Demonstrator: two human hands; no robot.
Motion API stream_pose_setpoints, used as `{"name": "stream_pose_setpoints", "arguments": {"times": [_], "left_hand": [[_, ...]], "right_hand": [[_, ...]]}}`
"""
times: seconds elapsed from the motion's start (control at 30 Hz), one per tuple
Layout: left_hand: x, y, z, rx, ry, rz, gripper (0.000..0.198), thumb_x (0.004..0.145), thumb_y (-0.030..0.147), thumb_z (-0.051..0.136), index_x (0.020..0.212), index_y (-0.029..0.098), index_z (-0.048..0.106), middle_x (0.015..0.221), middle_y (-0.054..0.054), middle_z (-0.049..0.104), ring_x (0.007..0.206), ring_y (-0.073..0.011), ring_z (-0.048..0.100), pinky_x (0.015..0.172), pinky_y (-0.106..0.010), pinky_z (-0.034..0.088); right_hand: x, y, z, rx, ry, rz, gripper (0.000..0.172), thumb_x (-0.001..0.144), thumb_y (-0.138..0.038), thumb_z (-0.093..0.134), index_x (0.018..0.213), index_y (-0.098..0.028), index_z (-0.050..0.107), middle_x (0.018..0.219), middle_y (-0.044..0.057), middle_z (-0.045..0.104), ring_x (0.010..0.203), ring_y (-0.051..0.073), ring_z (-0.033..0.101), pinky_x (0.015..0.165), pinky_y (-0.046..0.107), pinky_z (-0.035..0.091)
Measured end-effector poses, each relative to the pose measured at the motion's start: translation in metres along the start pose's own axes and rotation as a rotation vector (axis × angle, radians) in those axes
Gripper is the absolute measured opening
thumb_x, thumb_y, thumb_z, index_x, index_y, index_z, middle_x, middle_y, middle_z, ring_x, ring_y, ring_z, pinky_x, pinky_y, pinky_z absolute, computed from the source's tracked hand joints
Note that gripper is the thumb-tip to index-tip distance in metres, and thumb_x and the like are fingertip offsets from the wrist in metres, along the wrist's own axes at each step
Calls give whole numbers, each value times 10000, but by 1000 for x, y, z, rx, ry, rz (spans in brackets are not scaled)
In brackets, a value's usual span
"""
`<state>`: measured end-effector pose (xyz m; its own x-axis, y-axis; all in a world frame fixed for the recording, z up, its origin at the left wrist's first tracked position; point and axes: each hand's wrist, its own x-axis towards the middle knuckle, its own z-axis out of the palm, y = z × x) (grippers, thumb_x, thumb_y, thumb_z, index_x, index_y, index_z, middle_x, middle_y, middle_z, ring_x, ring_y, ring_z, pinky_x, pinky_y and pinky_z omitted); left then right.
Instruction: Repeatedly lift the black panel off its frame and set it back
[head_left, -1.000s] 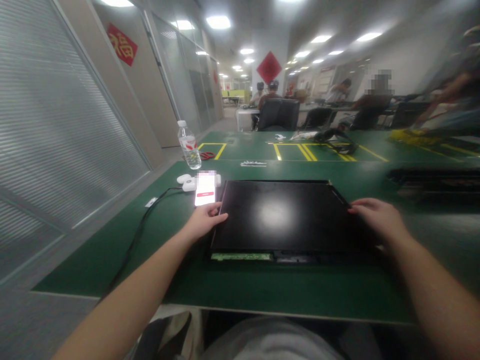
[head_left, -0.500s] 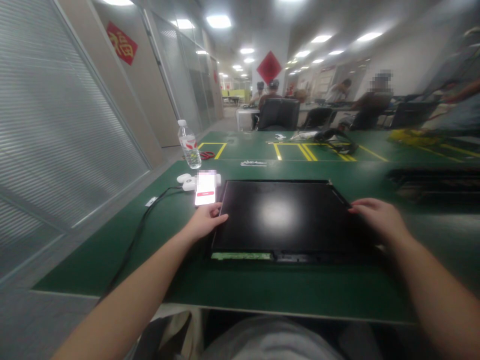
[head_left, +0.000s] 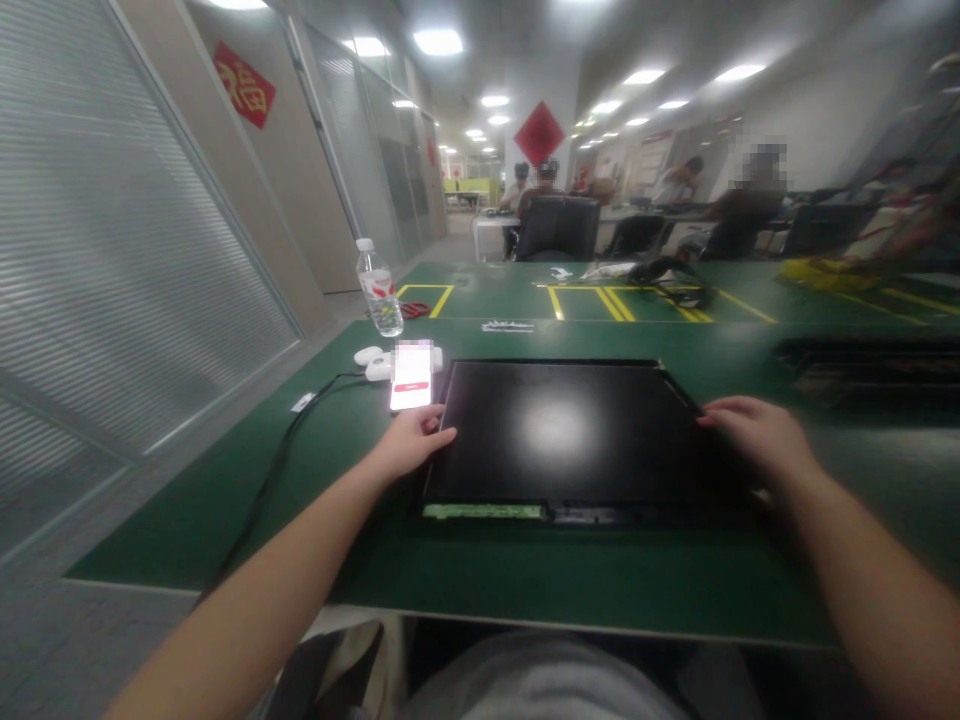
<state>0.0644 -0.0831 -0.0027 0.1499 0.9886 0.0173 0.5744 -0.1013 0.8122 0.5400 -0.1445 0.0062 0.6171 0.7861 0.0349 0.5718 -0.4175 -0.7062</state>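
A black flat display panel (head_left: pixel 517 440) lies face up in front of me, with a bright reflection in its middle. Along its near edge runs a green circuit strip (head_left: pixel 482 512) on the left. My left hand (head_left: pixel 412 438) grips the panel's left edge, thumb on top and fingers curled at the side. At the opposite edge, my right hand (head_left: pixel 761 430) pinches the right side between thumb and fingers. A lit phone (head_left: pixel 412 376) leans or lies just beyond my left hand; its exact pose is unclear.
Behind the phone are a white power strip (head_left: pixel 379 370) with a black cable (head_left: pixel 289 440), a water bottle (head_left: pixel 381 290) and red-handled scissors (head_left: pixel 415 310). Dark long parts (head_left: pixel 862 370) lie at right. Yellow tape marks the green table (head_left: pixel 225 500). People sit further back.
My hands and the panel hold the same position. Only a blurred person at the far right background has shifted.
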Motion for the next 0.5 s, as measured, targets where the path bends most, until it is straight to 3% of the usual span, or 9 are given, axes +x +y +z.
{"name": "stream_pose_setpoints", "arguments": {"times": [0.5], "left_hand": [[2, -5, 0, -9, 5, 4, 680, 636, 475, 772, 1198, 97, 709, 736, 2, 591, 741, -226, 574, 733, -355, 429]], "right_hand": [[0, -2, -1, 29, -2, 6, 255, 692, -351, 649, 872, -203, 753, 888, 96, 773, 898, 293, 639, 762, 367, 420]]}}
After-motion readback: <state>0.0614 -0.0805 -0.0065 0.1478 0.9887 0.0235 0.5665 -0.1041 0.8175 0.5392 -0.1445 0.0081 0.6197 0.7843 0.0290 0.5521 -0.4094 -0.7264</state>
